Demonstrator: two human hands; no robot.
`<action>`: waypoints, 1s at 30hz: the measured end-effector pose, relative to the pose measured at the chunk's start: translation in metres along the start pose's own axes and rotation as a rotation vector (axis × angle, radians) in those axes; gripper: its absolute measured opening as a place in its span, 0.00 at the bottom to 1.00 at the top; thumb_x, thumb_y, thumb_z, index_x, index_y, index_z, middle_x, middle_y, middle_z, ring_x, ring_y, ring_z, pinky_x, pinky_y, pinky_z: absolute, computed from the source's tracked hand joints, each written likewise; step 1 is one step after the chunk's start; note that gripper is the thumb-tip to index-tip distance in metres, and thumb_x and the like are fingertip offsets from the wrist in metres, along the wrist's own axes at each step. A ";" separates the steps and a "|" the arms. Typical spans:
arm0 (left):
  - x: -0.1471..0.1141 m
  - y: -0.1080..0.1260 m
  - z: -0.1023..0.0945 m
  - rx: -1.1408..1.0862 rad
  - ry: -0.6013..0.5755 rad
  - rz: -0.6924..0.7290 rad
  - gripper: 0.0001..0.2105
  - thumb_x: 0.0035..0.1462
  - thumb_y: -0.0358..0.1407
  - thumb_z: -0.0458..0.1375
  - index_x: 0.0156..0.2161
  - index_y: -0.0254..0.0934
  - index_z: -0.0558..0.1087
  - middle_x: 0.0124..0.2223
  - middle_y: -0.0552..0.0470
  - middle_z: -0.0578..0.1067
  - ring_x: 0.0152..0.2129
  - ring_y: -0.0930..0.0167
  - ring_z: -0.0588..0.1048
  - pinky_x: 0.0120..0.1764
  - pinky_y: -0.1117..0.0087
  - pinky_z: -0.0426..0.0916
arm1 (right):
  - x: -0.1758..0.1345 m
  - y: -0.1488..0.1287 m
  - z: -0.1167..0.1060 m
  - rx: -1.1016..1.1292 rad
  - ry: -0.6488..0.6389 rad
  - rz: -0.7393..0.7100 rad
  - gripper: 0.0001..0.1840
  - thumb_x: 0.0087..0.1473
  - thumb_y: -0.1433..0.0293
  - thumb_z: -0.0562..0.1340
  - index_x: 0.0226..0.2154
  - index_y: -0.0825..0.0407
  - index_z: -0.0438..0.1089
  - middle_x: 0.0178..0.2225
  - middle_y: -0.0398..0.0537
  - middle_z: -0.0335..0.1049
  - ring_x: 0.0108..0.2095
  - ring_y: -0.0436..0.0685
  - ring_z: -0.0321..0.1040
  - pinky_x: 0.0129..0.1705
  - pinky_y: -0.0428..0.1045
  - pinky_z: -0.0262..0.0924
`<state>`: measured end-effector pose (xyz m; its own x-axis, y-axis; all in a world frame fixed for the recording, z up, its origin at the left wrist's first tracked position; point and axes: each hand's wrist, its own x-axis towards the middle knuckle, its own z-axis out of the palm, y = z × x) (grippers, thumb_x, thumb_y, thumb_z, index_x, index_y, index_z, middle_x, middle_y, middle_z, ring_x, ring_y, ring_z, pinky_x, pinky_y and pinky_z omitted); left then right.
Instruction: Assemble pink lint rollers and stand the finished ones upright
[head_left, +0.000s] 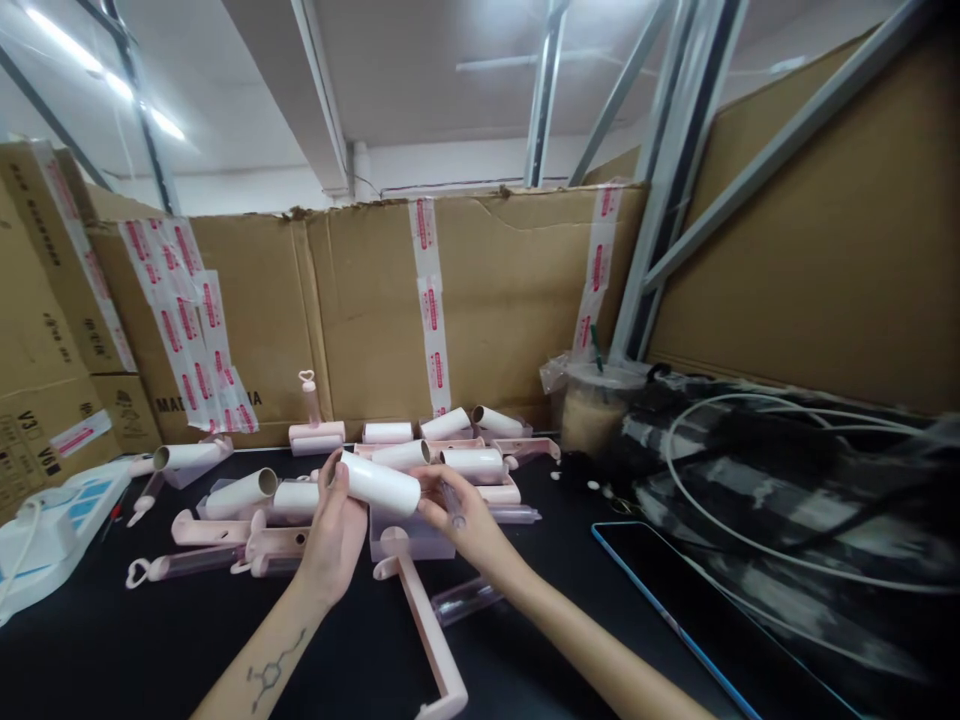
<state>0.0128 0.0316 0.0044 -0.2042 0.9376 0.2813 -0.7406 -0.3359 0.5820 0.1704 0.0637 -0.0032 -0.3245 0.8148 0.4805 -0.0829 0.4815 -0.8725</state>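
Observation:
A white lint roller refill [380, 485] is held above the table, tilted slightly down to the right. My left hand [337, 540] is closed around its left end. At its right end the fingertips of my right hand [465, 520] pinch the roll's edge. A small translucent purplish piece [454, 505] shows against the right fingers; whether it is held I cannot tell. Below the hands lie a pink L-shaped roller handle [427, 625], a translucent purplish case [412, 540] and a clear tube [466, 600].
Several white rolls, pink handles and clear covers crowd the black table's back. A phone [697, 610] lies at right, beside a bundle with white cable [675, 430]. A drink cup [592, 405] stands behind. A white power strip [71, 530] lies left; cardboard [367, 300] walls the back.

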 end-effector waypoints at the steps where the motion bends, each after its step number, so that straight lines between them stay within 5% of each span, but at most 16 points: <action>1: 0.000 0.000 0.000 -0.007 0.000 -0.010 0.18 0.55 0.39 0.56 0.50 0.42 0.63 0.46 0.50 0.71 0.45 0.70 0.69 0.49 0.68 0.60 | 0.000 0.000 0.000 0.013 -0.001 0.005 0.14 0.45 0.70 0.62 0.37 0.51 0.64 0.35 0.46 0.67 0.38 0.55 0.65 0.42 0.51 0.59; 10: -0.003 0.004 0.005 0.037 0.000 -0.011 0.17 0.54 0.41 0.57 0.48 0.40 0.65 0.47 0.48 0.71 0.46 0.67 0.69 0.49 0.65 0.61 | 0.000 0.002 0.000 0.005 0.021 -0.018 0.12 0.41 0.71 0.62 0.33 0.52 0.63 0.32 0.44 0.67 0.34 0.54 0.64 0.36 0.49 0.59; 14: -0.001 0.019 0.005 0.122 0.005 0.202 0.17 0.53 0.40 0.57 0.48 0.42 0.64 0.46 0.50 0.71 0.44 0.67 0.70 0.47 0.64 0.63 | -0.002 -0.001 -0.007 -0.277 0.014 -0.086 0.13 0.40 0.74 0.59 0.34 0.52 0.63 0.31 0.44 0.68 0.32 0.53 0.65 0.36 0.48 0.59; 18: 0.003 0.019 0.003 0.291 -0.028 0.178 0.22 0.49 0.37 0.59 0.50 0.44 0.61 0.43 0.52 0.72 0.39 0.69 0.72 0.40 0.69 0.66 | -0.001 -0.010 -0.023 -0.650 -0.101 -0.067 0.16 0.39 0.73 0.61 0.37 0.51 0.68 0.29 0.43 0.70 0.29 0.54 0.66 0.33 0.48 0.59; 21: 0.011 0.008 0.010 0.557 -0.172 0.161 0.25 0.47 0.37 0.61 0.50 0.43 0.58 0.41 0.52 0.72 0.36 0.69 0.72 0.38 0.70 0.66 | 0.005 -0.022 -0.036 -0.678 0.026 -0.080 0.15 0.45 0.72 0.57 0.39 0.51 0.68 0.32 0.45 0.72 0.31 0.54 0.68 0.35 0.48 0.59; 25: 0.023 -0.009 0.019 1.115 -0.531 0.112 0.20 0.43 0.38 0.63 0.42 0.38 0.64 0.41 0.50 0.72 0.41 0.65 0.71 0.45 0.64 0.63 | 0.008 -0.039 -0.049 -0.684 0.192 -0.167 0.10 0.48 0.70 0.55 0.36 0.51 0.67 0.34 0.47 0.71 0.34 0.55 0.68 0.37 0.48 0.59; 28: 0.024 -0.017 0.018 1.477 -0.722 0.091 0.20 0.41 0.39 0.64 0.42 0.39 0.68 0.44 0.48 0.72 0.44 0.61 0.69 0.48 0.59 0.61 | 0.003 -0.054 -0.054 -0.745 0.068 -0.230 0.08 0.49 0.71 0.54 0.34 0.52 0.66 0.28 0.45 0.70 0.28 0.52 0.66 0.32 0.45 0.57; 30: 0.020 -0.017 0.014 1.571 -0.739 0.193 0.22 0.42 0.39 0.63 0.46 0.40 0.68 0.48 0.47 0.70 0.47 0.59 0.66 0.50 0.57 0.59 | -0.006 -0.065 -0.055 -0.862 -0.086 -0.250 0.07 0.47 0.72 0.56 0.32 0.52 0.66 0.27 0.44 0.69 0.27 0.52 0.65 0.30 0.44 0.55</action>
<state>0.0302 0.0548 0.0115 0.4340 0.7927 0.4282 0.6192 -0.6077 0.4974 0.2298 0.0454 0.0561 -0.4640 0.6434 0.6088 0.5632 0.7448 -0.3578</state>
